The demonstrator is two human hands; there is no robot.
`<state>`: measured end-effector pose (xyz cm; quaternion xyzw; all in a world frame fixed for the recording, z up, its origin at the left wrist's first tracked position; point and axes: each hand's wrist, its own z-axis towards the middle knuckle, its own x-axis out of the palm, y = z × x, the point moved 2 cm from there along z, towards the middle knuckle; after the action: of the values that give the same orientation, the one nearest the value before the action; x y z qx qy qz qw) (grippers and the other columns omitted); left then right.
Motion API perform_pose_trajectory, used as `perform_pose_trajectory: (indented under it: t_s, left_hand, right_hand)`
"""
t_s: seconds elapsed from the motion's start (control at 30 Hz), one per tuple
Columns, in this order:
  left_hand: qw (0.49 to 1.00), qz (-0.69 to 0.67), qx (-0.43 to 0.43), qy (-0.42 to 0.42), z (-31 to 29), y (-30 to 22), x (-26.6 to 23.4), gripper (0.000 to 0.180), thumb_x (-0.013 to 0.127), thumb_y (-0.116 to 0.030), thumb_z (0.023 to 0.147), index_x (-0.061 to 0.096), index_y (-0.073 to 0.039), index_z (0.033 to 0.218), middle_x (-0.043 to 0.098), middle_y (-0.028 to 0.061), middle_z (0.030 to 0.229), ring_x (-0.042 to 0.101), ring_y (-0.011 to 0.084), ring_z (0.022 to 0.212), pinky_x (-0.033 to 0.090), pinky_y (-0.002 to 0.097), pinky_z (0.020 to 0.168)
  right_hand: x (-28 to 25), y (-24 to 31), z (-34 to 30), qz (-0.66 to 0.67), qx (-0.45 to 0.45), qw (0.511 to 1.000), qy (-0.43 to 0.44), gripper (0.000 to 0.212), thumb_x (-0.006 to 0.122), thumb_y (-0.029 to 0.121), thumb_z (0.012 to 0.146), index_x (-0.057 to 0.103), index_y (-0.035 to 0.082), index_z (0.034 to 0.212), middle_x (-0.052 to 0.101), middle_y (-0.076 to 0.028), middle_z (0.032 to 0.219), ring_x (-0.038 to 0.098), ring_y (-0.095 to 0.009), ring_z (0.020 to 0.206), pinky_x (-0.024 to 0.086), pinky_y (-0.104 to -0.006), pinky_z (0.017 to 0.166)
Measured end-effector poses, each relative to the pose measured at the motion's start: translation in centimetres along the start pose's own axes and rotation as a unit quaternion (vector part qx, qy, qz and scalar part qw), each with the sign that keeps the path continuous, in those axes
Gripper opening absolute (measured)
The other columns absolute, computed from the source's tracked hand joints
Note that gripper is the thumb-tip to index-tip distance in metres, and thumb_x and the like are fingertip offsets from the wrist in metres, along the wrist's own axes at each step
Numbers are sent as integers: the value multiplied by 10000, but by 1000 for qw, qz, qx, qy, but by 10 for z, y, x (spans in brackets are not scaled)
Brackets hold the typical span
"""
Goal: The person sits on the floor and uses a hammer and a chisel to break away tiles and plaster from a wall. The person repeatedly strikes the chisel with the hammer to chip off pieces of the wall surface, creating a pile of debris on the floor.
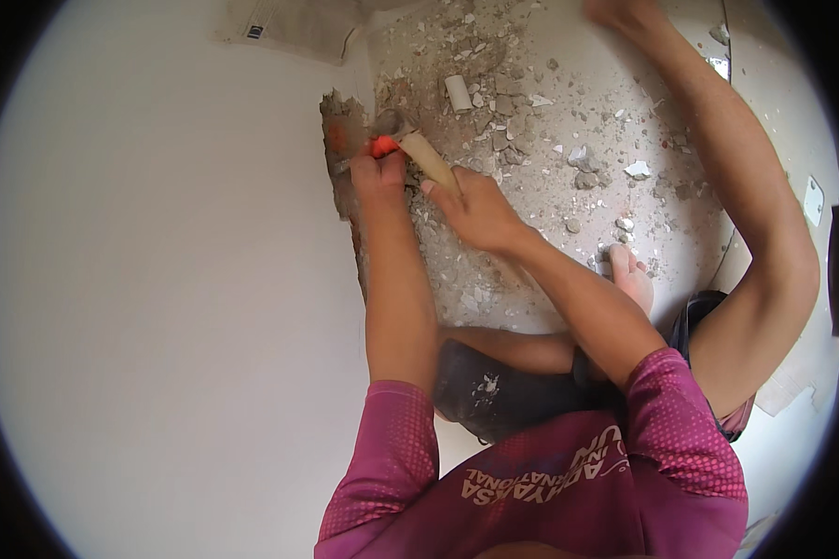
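My left hand (379,174) is closed at the broken wall edge around what looks like a chisel, of which an orange-red grip (383,145) shows; its blade is hidden. The fingers of my right hand (483,212) wrap round the pale wooden handle (429,160) of a hammer. Its greyish head (389,122) is partly hidden and lies close to the orange grip; I cannot tell whether they touch. Beside my left hand, the chipped patch (343,135) of wall shows rough grey and reddish material with a jagged edge.
A smooth white wall (177,261) fills the left side. Grey and white rubble (508,107) covers the floor, with a short white cylinder (458,94) among it. A flattened sack or sheet (294,28) lies at the far end. My bent leg (755,177) flanks the right side.
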<state>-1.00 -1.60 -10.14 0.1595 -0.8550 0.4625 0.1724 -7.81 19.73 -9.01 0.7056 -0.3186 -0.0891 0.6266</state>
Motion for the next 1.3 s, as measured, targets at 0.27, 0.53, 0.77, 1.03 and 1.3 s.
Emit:
perform_pose_trajectory:
  t_s: [0.27, 0.53, 0.77, 1.03, 1.3]
  left_hand:
    - [999, -2, -6, 39, -32, 25, 17, 129, 441, -66, 995, 523, 34, 1002, 583, 155, 975, 594, 290, 936, 496, 507, 955]
    - [999, 12, 24, 19, -5, -1, 6, 157, 390, -76, 1022, 493, -14, 1123, 578, 168, 1063, 610, 307, 1013, 474, 570, 1004]
    - [999, 9, 44, 24, -7, -2, 27, 129, 399, -80, 1024, 461, 20, 1075, 540, 156, 1051, 577, 303, 1025, 461, 585, 995]
    - [999, -13, -9, 38, 6, -6, 18, 137, 412, -101, 1032, 504, -1, 1038, 553, 145, 1037, 585, 275, 978, 481, 530, 991]
    - [997, -67, 4, 45, -2, -14, 10, 162, 413, -94, 1032, 501, 25, 1097, 556, 156, 1074, 581, 278, 981, 488, 512, 990]
  right_hand:
    - [-124, 11, -18, 212, 180, 940, -196, 480, 397, 524, 1021, 428, 80, 845, 406, -8, 554, 383, -107, 385, 388, -283, 343]
    - [-153, 44, -16, 286, 40, 918, -272, 475, 353, 505, 1037, 424, 68, 864, 424, -26, 570, 395, -122, 414, 379, -290, 389]
    - [-179, 95, -2, 446, -202, 813, -317, 535, 254, 608, 1007, 378, 95, 922, 400, -38, 601, 418, -157, 465, 416, -337, 438]
    - [-16, 7, 17, 163, 250, 953, 54, 475, 384, 496, 1036, 418, 88, 794, 397, 3, 529, 379, -106, 374, 362, -295, 330]
    - [-104, 91, 32, 481, -131, 828, -258, 527, 314, 598, 1012, 405, 92, 898, 397, -15, 578, 419, -130, 453, 423, -327, 437]
